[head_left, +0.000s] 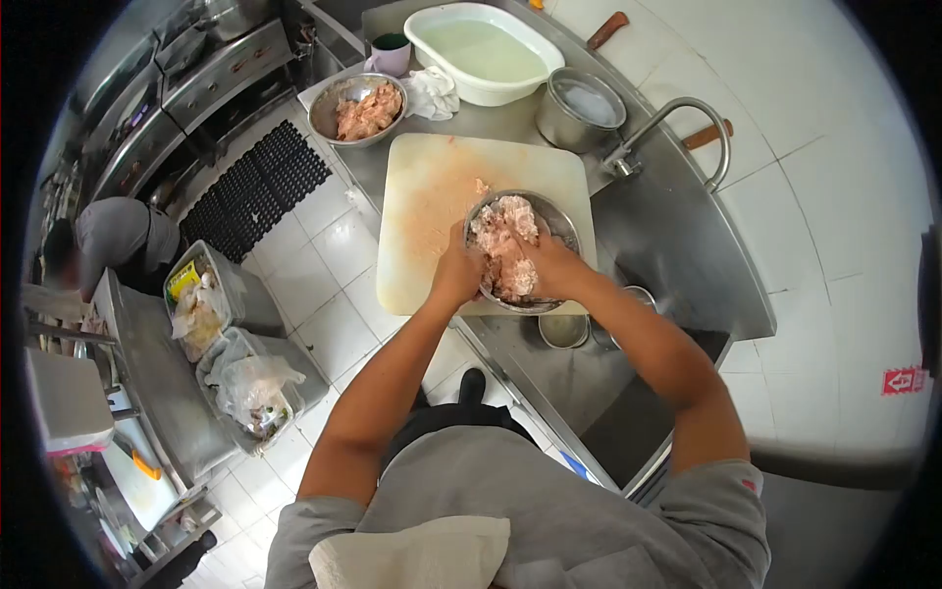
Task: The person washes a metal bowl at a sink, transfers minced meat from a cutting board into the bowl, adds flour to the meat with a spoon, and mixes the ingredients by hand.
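Observation:
A steel bowl (pixel 573 232) of raw, pinkish meat (pixel 510 218) stands on the white cutting board (pixel 417 196), near its right front corner. Pale white clumps show on parts of the meat. At the bowl's left side, my left hand (pixel 459 269) is closed on the rim, its fingertips partly hidden. My right hand (pixel 551 269) reaches over the right rim, its fingers curled into the meat and partly buried in it. A small scrap of meat (pixel 482 185) lies on the board just behind the bowl, amid reddish smears.
Behind the board are another steel bowl (pixel 320 120) of meat, a white cloth (pixel 432 93), a mug (pixel 390 55), a white basin (pixel 422 41) of water and a steel pot (pixel 581 139). A faucet (pixel 724 147) arches over the sink (pixel 648 226). A person (pixel 123 240) bends at far left.

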`<action>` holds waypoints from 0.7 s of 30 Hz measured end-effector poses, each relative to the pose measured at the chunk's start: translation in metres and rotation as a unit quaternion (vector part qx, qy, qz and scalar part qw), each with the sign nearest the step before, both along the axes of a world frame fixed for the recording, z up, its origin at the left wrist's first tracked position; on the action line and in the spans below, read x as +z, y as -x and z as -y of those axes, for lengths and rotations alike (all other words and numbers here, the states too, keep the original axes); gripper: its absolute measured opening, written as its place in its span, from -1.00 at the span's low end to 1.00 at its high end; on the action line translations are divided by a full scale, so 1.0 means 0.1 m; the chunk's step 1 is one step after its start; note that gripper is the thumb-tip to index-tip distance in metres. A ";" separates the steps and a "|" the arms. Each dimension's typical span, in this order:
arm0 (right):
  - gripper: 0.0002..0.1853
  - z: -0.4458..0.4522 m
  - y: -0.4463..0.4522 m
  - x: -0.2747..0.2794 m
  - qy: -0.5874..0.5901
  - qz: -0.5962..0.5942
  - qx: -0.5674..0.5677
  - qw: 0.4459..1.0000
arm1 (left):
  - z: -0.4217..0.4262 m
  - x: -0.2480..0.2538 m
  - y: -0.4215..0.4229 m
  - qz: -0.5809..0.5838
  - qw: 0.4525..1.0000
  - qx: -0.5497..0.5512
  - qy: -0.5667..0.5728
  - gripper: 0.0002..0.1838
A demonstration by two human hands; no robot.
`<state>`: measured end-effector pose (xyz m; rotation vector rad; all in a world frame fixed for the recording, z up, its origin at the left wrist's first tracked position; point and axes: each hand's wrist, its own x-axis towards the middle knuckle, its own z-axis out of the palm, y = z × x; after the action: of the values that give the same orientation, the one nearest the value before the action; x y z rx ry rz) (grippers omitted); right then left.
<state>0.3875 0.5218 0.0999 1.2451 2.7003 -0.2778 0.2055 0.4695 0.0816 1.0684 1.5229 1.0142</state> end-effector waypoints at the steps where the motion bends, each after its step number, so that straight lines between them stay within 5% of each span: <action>1: -0.02 -0.02 0.06 -0.09 0.006 0.001 0.003 1.000 | 0.03 0.05 0.01 0.004 0.999 -0.007 0.035 -0.46; 4: -0.31 -0.01 0.26 -0.13 0.047 -0.077 -0.170 0.981 | 0.00 -0.12 -0.01 -0.001 1.000 0.012 -0.011 -0.49; 8: -0.47 -0.24 0.14 -0.29 0.109 -0.216 -0.179 0.954 | 0.00 -0.31 -0.05 -0.084 0.995 0.037 -0.048 -0.51; 11: -0.47 -0.27 0.10 -0.20 0.079 -0.207 -0.180 0.958 | -0.04 -0.35 -0.04 -0.160 0.981 0.047 -0.100 -0.53; 13: -0.47 -0.24 0.08 0.03 0.118 -0.222 -0.144 0.957 | -0.01 -0.24 -0.01 -0.058 0.998 0.019 -0.014 -0.52; 16: -0.44 -0.19 0.06 0.16 0.025 -0.216 -0.106 0.970 | 0.03 -0.10 0.00 -0.049 0.998 0.019 -0.018 -0.53; 20: -0.45 -0.01 0.11 0.53 0.063 -0.161 -0.150 0.974 | 0.04 -0.15 0.07 -0.023 1.000 -0.001 0.018 -0.51; 21: -0.44 0.02 0.10 0.53 0.048 -0.154 -0.159 0.974 | 0.03 -0.24 0.07 -0.034 0.998 0.029 -0.046 -0.47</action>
<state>0.3772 0.5194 0.1526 1.7301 2.6743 -0.6832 0.1984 0.4665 0.0576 1.1392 1.5832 1.1079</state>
